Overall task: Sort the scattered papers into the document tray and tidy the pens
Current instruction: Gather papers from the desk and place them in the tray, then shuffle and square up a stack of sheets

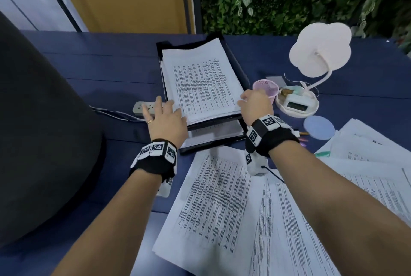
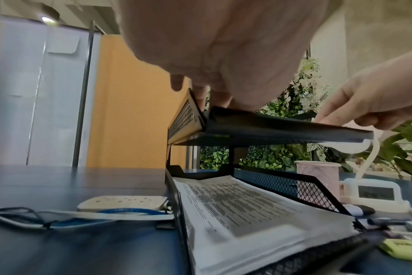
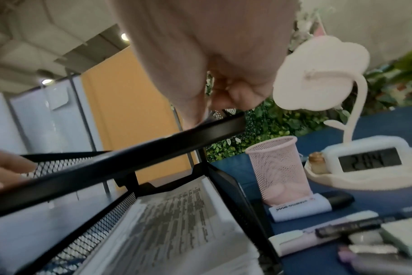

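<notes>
- At the far middle of the blue surface (image 1: 111,71) stands the black two-tier document tray (image 1: 213,124); its top tier carries a printed stack (image 1: 202,82) that overhangs the front lip, and the lower tier holds more sheets, so sorting looks partly done.
- The left hand (image 1: 165,117) lies with fingers spread and fairly straight at the stack's near-left corner, seemingly to square the edges, not to lift.
- The right hand (image 1: 255,103) meets the stack's near-right corner; the left wrist view shows its forefinger stretched onto the tray's front edge and the others curled under. Whether it pinches any paper I cannot tell.
- Loose papers (image 1: 222,204) still fan across the near surface, with another pile (image 1: 373,148) to the right.
- The pink mesh pen cup (image 1: 265,89) stands just right of the tray and looks empty of pens; markers and pens (image 3: 346,226) lie flat beside it, not yet tidied.
- A cloud-shaped lamp (image 1: 320,48) with a clock base sits beyond, and a power strip (image 1: 144,107) lies left of the tray.
</notes>
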The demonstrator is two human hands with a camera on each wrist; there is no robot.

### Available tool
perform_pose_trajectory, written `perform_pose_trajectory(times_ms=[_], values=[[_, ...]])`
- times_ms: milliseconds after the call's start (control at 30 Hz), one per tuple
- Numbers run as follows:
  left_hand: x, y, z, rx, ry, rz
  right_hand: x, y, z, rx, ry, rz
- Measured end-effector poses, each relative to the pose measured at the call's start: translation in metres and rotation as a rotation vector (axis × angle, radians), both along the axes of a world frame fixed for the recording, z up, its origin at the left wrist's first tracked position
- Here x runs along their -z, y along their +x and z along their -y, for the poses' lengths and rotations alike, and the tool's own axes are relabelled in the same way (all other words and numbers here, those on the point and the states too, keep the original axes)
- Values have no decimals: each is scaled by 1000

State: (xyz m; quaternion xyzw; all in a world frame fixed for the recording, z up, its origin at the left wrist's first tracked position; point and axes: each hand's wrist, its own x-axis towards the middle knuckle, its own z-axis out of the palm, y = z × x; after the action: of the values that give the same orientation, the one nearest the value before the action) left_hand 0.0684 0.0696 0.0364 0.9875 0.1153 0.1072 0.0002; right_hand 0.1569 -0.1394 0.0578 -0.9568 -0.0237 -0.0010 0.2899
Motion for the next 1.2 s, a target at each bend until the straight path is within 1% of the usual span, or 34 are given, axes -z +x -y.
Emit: perform_pose_trajectory(times_ms=[33, 100, 200, 300, 433, 533, 633, 700, 767, 833, 900, 1033, 1133, 1200], values=[[2, -1, 1, 8, -4, 13, 0, -3, 1, -29, -62, -12], [5, -5, 2, 10, -23, 34, 2, -9, 4, -30, -101, 24], [12, -16, 6, 2, -105, 18, 13, -20, 11, 21, 21, 81], [26, -29, 7, 32, -173, -34, 28, -39, 23, 60, 131, 62], [36, -43, 8, 69, -237, 12, 48, -64, 38, 9, 179, 35], [46, -60, 15, 69, -340, 53, 64, -83, 51, 43, 186, -30], [58, -83, 23, 47, -422, 78, 84, -103, 67, 6, 94, -167], [68, -96, 29, 13, -450, -11, 98, -117, 78, 12, 26, -279], [77, -105, 35, -48, -449, -181, 106, -128, 88, 28, -34, -358], [84, -111, 40, -148, -461, -364, 109, -137, 96, 40, -114, -413], [87, -114, 46, -228, -466, -473, 111, -144, 102, 80, -172, -453], [86, -114, 58, -259, -501, -497, 117, -154, 106, 195, -98, -518], [88, -109, 62, -243, -512, -555, 115, -155, 107, 188, -31, -552], [88, -106, 63, -219, -563, -595, 113, -156, 108, 170, 12, -563]])
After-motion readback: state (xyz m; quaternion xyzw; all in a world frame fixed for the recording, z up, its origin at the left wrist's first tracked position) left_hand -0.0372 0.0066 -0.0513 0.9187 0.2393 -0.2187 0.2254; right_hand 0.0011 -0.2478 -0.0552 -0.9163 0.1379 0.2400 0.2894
